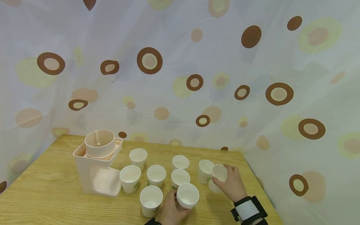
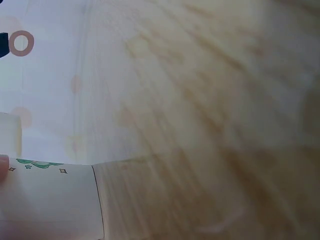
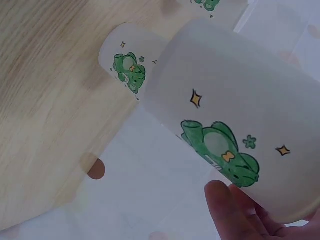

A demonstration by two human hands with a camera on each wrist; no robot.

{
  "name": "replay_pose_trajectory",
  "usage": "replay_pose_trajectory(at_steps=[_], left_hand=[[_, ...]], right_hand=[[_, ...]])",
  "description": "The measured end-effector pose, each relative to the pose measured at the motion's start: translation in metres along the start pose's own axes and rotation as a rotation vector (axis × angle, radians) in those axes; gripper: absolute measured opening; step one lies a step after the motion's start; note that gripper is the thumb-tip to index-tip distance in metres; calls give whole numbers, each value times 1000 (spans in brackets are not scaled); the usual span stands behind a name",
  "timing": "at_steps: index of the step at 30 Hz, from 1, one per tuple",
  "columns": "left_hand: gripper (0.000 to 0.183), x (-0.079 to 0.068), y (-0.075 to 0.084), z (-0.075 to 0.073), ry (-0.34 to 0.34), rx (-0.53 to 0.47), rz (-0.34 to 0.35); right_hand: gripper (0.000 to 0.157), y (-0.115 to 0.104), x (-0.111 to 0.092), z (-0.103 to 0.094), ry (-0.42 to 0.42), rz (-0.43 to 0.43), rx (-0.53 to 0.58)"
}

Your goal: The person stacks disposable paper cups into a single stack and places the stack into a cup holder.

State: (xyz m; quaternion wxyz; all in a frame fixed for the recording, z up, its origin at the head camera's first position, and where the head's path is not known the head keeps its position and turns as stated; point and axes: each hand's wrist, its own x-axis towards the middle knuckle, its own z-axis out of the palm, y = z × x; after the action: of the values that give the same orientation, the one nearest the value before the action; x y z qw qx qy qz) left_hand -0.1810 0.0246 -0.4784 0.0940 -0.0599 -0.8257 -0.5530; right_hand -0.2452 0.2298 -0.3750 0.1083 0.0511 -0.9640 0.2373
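My left hand (image 1: 171, 211) grips a small stack of nested white paper cups (image 1: 187, 195) near the front of the table. In the left wrist view, the printed wall of a paper cup (image 2: 50, 200) shows at the lower left. Farther right, my right hand (image 1: 232, 185) holds a single paper cup (image 1: 219, 172) by its rim, thumb on one side and fingers on the other. The right wrist view shows a green cartoon animal on this held cup (image 3: 235, 110). Close to its left stands another paper cup (image 1: 205, 171).
Several upright paper cups stand across the middle, among them a front cup (image 1: 151, 200) beside my left hand and a back cup (image 1: 137, 156). A pale pink container with a round top (image 1: 98, 162) stands at the left of the wooden table (image 1: 42, 184). A dotted curtain (image 1: 168, 103) hangs behind.
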Motion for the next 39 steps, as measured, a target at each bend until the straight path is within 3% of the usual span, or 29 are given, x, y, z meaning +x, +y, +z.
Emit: replay_pose_trajectory(at_steps=[19,39], left_hand=[[67,0,-1,0,6,-30,-7],[66,1,-5,3,28,-29,19]], right_hand=[[71,-39,-15,-11,21,-78,54],[69,-57,-22,6,35,-189,99]])
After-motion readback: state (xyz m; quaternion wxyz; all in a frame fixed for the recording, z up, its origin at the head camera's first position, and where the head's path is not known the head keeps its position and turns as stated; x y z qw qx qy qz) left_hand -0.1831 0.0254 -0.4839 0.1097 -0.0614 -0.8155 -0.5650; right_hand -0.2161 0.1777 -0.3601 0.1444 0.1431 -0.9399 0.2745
